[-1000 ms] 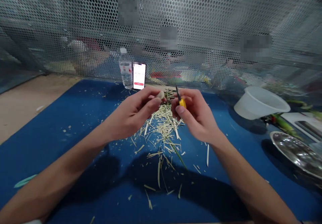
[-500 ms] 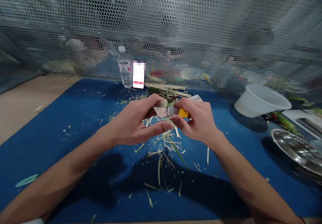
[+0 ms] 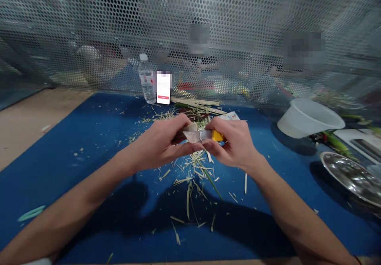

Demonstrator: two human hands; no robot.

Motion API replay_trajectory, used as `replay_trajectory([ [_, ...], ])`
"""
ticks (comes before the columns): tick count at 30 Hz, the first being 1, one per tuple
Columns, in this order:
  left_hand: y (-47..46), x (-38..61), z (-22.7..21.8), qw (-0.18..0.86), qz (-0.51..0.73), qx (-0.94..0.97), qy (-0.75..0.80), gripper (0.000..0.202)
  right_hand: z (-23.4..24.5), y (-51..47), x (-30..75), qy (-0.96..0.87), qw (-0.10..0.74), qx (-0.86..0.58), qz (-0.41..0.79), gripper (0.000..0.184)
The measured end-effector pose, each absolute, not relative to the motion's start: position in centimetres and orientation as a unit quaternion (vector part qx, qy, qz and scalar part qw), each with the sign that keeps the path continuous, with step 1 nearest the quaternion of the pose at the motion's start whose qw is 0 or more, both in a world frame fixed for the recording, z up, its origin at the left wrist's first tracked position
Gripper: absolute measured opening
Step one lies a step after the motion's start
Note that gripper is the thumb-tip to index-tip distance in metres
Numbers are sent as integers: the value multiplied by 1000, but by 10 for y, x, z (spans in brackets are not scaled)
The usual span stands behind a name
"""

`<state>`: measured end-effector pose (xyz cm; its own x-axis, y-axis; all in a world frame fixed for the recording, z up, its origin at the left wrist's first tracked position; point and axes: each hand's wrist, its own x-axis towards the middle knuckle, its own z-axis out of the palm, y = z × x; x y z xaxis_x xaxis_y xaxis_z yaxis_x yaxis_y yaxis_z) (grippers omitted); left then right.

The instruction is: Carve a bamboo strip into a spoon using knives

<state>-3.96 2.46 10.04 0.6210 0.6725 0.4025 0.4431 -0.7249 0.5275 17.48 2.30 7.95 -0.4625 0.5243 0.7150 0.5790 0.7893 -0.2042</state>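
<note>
My right hand (image 3: pixel 236 144) is closed around the yellow handle of a short knife (image 3: pixel 218 135), which looks like a utility knife. Its slanted metal blade points left toward my other hand. Closed around a pale, rounded piece that looks like bamboo or wood (image 3: pixel 192 127) is my left hand (image 3: pixel 157 144); most of that piece is hidden by the fingers and blade. The blade lies against or just in front of the piece; contact is hard to tell. Both thumbs are close together below the blade. Pale shavings (image 3: pixel 188 201) are scattered beneath the hands.
A water bottle (image 3: pixel 147 82) and a lit phone (image 3: pixel 163 88) stand by the perforated metal screen (image 3: pixel 119 30). Long pale strips (image 3: pixel 205 107) lie behind my hands. To the right are a white plastic tub (image 3: pixel 306 120) and a metal bowl (image 3: pixel 351 181). A teal loop (image 3: pixel 31 213) lies left.
My left thumb has risen closer to the blade and my right thumb. The knife has shifted slightly right and down, its blade angle a little changed.
</note>
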Motion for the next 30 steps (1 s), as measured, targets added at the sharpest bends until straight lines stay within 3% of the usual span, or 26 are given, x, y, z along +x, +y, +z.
replay_trajectory([
  [30,21,-37,102,193,295,888,295,41,80,22,174,-851,400,-337,-38,41],
])
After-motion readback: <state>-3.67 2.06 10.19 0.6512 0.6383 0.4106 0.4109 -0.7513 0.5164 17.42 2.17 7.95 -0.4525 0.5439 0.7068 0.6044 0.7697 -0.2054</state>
